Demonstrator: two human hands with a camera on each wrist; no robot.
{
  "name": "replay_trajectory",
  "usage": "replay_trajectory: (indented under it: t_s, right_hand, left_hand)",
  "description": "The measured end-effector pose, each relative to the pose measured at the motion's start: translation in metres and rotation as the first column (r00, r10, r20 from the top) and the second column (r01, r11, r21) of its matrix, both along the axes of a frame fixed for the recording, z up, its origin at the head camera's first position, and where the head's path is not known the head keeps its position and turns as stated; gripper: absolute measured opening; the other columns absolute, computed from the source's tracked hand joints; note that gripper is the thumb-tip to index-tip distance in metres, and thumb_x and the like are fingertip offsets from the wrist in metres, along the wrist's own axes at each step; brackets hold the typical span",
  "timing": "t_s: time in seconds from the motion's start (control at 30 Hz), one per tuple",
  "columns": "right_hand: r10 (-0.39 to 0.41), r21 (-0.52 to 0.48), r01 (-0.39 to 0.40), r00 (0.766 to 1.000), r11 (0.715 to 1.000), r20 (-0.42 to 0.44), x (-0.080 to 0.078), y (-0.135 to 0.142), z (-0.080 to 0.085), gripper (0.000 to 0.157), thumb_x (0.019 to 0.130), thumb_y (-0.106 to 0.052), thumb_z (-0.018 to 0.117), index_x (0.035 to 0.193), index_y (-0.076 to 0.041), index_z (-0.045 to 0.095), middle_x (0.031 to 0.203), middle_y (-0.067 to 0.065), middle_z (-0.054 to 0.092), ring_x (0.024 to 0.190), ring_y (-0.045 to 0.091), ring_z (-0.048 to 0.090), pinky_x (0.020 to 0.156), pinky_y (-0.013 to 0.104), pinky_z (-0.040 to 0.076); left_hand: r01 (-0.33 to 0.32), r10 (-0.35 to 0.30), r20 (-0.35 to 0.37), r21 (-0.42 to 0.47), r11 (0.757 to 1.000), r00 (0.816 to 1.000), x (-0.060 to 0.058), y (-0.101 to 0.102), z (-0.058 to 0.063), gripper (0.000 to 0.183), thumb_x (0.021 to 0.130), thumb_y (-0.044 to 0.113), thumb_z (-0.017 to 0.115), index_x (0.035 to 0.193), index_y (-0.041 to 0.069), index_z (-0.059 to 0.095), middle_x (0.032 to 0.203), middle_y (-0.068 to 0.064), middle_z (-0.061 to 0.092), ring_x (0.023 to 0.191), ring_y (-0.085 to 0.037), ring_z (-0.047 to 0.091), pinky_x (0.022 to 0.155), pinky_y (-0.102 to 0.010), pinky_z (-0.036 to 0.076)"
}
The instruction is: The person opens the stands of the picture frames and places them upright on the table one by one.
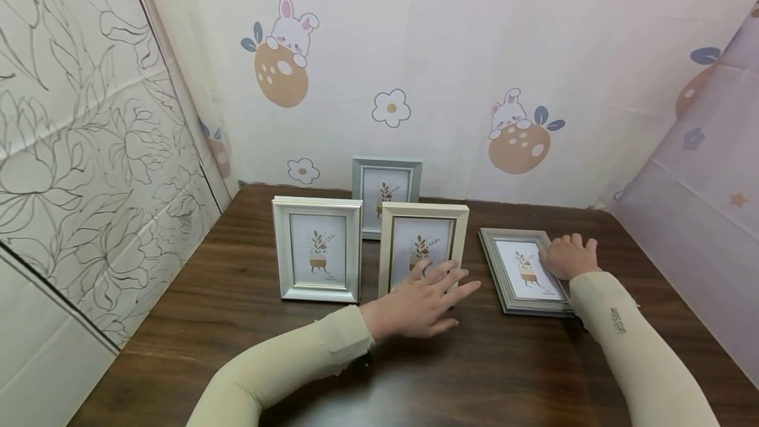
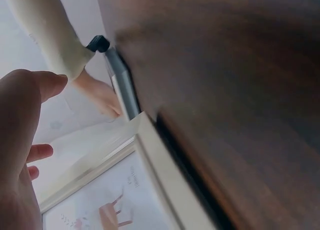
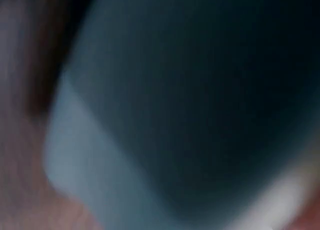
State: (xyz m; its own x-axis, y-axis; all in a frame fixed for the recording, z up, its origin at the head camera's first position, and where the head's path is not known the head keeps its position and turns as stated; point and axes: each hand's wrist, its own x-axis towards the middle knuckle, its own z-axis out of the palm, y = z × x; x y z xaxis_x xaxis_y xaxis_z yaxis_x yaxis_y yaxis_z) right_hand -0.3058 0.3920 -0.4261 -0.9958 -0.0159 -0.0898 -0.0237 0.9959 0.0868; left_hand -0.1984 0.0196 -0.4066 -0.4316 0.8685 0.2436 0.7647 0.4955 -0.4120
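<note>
In the head view my left hand [image 1: 420,298] is spread, fingers straight, over the lower part of an upright cream picture frame [image 1: 387,242]. In the left wrist view its thumb [image 2: 50,84] stands apart from the frame. On the right a grey-green picture frame [image 1: 497,269] with a pale inner border lies face up. My right hand [image 1: 572,257] grips its right edge, thumb side over the front. The right wrist view is blurred and filled by the frame's grey-green surface [image 3: 175,90].
A white picture frame [image 1: 283,252] stands upright left of the cream one. Behind them a grey-green frame [image 1: 357,183] stands near the back wall [image 1: 439,84], partly hidden. All bear the same plant picture. The dark wooden table [image 1: 196,321] meets patterned walls on three sides.
</note>
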Motion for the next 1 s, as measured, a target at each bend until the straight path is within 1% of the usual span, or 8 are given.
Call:
replay_trajectory:
  t_s: [0.13,0.23,0.33,0.47,0.63,0.83,0.9,1.0]
  right_hand:
    - [-0.007,-0.039,0.005,0.999,0.999,-0.044,0.001,0.001,0.002,0.052,0.097,-0.026,0.043,0.104,0.025,0.049,0.096,0.037,0.049,0.097,0.052,0.041,0.089,0.071,0.025]
    - [0.004,-0.045,-0.008,0.996,0.999,-0.088,0.001,0.002,0.006,0.049,0.097,-0.025,0.043,0.101,0.024,0.048,0.093,0.037,0.048,0.096,0.054,0.042,0.086,0.073,0.027]
    - [0.035,-0.018,-0.037,0.991,0.999,-0.126,0.002,0.0,0.014,0.045,0.098,-0.024,0.043,0.096,0.021,0.049,0.092,0.037,0.049,0.096,0.055,0.042,0.084,0.076,0.027]
    - [0.097,0.034,-0.092,0.978,0.995,-0.185,0.006,-0.008,0.026,0.04,0.1,-0.024,0.046,0.091,0.015,0.048,0.089,0.033,0.051,0.093,0.055,0.045,0.083,0.077,0.027]
    - [0.169,0.073,-0.156,0.955,0.985,-0.243,0.01,-0.02,0.039,0.035,0.101,-0.022,0.05,0.091,0.011,0.046,0.083,0.029,0.054,0.087,0.05,0.048,0.082,0.074,0.03]
    - [0.226,0.053,-0.222,0.905,0.974,-0.359,0.014,-0.028,0.048,0.029,0.099,-0.017,0.051,0.082,0.004,0.041,0.071,0.019,0.046,0.07,0.04,0.048,0.072,0.064,0.034]
    - [0.251,0.062,-0.245,0.895,0.967,-0.369,0.017,-0.029,0.051,0.028,0.098,-0.016,0.051,0.082,0.003,0.04,0.069,0.018,0.045,0.067,0.04,0.049,0.069,0.062,0.034]
    - [0.283,0.085,-0.271,0.888,0.959,-0.363,0.02,-0.029,0.058,0.027,0.098,-0.015,0.052,0.083,0.004,0.04,0.069,0.019,0.045,0.064,0.041,0.051,0.067,0.061,0.035]
  left_hand:
    - [0.009,-0.007,-0.038,0.052,0.999,0.999,-0.005,-0.002,0.007,0.074,0.098,0.06,0.045,0.158,0.021,0.025,0.155,-0.003,0.034,0.144,-0.023,0.022,0.107,-0.049,0.025]
    - [0.002,0.003,-0.059,0.093,0.996,0.998,-0.01,-0.004,0.014,0.075,0.097,0.06,0.048,0.157,0.02,0.027,0.153,-0.003,0.037,0.142,-0.023,0.024,0.106,-0.049,0.025]
    - [-0.012,0.021,-0.065,0.133,0.991,0.998,-0.013,-0.008,0.021,0.074,0.096,0.058,0.05,0.156,0.02,0.029,0.151,-0.004,0.038,0.142,-0.024,0.025,0.106,-0.049,0.025]
    - [-0.027,0.04,-0.076,0.165,0.986,0.996,-0.017,-0.013,0.028,0.074,0.096,0.059,0.05,0.156,0.02,0.031,0.151,-0.004,0.039,0.142,-0.025,0.024,0.106,-0.05,0.025]
    - [-0.003,0.028,-0.108,0.218,0.976,0.994,-0.022,-0.019,0.031,0.077,0.093,0.059,0.054,0.155,0.019,0.032,0.149,-0.007,0.039,0.141,-0.028,0.025,0.104,-0.053,0.026]
    - [0.019,0.018,-0.134,0.269,0.963,0.991,-0.025,-0.022,0.032,0.079,0.09,0.059,0.058,0.154,0.02,0.034,0.148,-0.007,0.039,0.14,-0.027,0.026,0.102,-0.054,0.025]
    - [0.018,0.018,-0.128,0.272,0.962,0.992,-0.025,-0.023,0.032,0.079,0.09,0.06,0.058,0.154,0.02,0.034,0.149,-0.007,0.038,0.14,-0.028,0.026,0.102,-0.054,0.025]
    - [0.017,0.015,-0.111,0.277,0.961,0.994,-0.025,-0.025,0.033,0.079,0.09,0.06,0.058,0.154,0.02,0.034,0.149,-0.008,0.037,0.141,-0.029,0.025,0.104,-0.055,0.024]
